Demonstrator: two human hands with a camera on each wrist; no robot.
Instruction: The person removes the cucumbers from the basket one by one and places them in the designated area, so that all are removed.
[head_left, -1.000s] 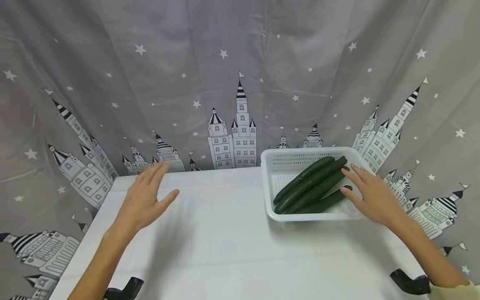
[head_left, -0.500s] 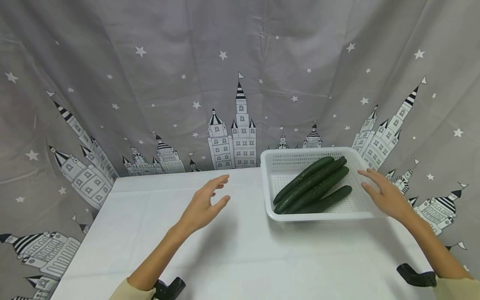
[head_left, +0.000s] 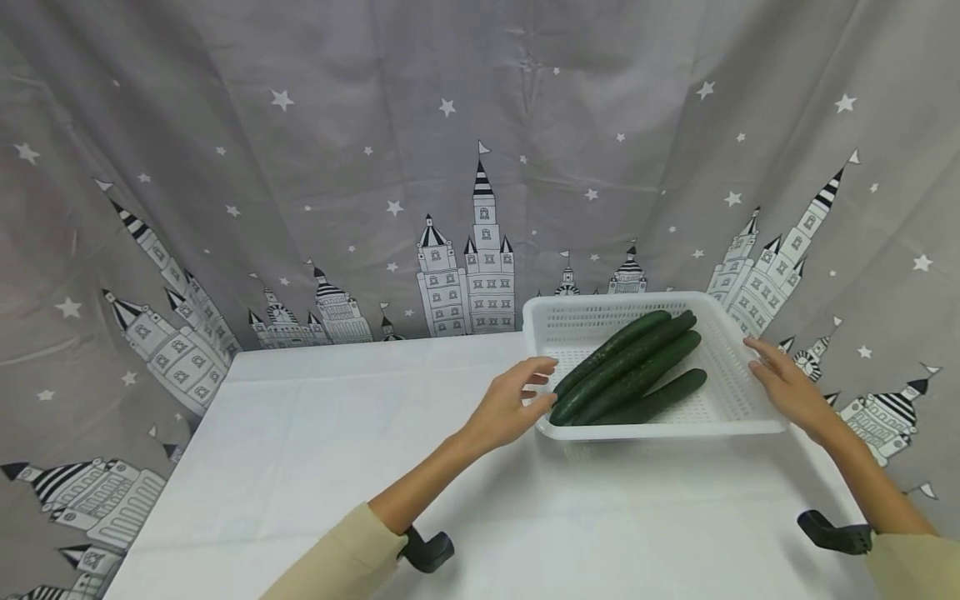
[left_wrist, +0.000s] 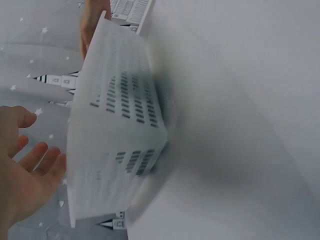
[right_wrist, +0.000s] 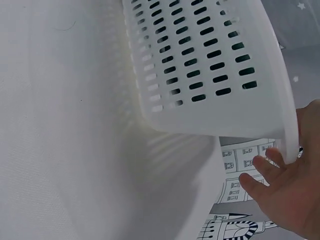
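Observation:
A white slotted plastic basket [head_left: 600,432] holds several long dark-green cucumbers [head_left: 630,367]. Beside its left rim is my left hand [head_left: 506,408], fingers spread and thumb apart; the left wrist view shows this hand [left_wrist: 30,175] next to the rim with nothing in its grasp. My right hand [head_left: 795,396] is at the basket's right rim. In the right wrist view, the right hand's fingers [right_wrist: 255,187] extend loosely below the rim outside the basket wall [right_wrist: 200,115], and its thumb is hidden.
The basket stands toward the back right of a white-covered table [head_left: 300,467]. A grey curtain [head_left: 337,125] printed with castles and stars hangs behind and at both sides. A black wrist mount [head_left: 427,550] sits under the left forearm, another [head_left: 832,533] by the right.
My left hand has swept right across the table to the basket's left rim. My right hand has shifted right, from over the cucumbers to the right rim. The basket and cucumbers stay put.

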